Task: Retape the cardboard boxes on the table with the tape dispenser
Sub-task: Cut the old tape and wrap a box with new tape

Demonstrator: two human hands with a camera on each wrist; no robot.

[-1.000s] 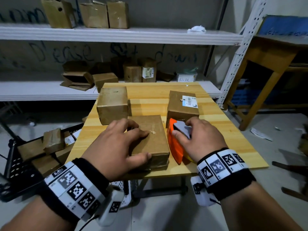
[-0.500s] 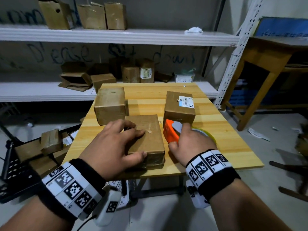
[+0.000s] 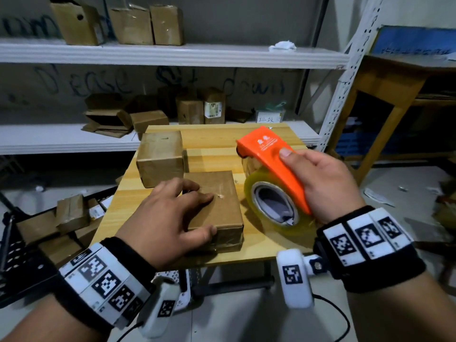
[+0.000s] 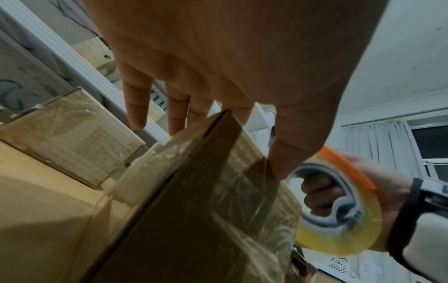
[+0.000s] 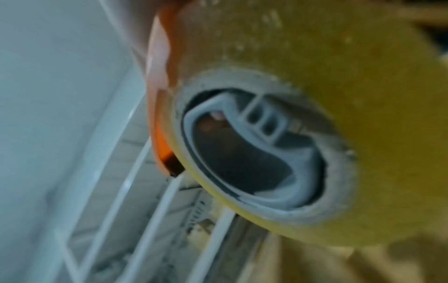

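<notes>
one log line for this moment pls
left hand rests on near box | right hand grips tape dispenser, lifted off table | taping not yet begun

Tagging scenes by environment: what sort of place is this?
Most likely a small storeroom or parcel packing room. White metal shelving holds worn cardboard boxes, more boxes sit on a wooden table, and the right hand holds an orange tape dispenser.

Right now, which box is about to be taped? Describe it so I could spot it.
Find the wooden table in front of the shelves. On its near edge lies a flat box, under the left hand. Unlike the taller box behind it, it sits beside the orange dispenser that the right hand holds.
</notes>
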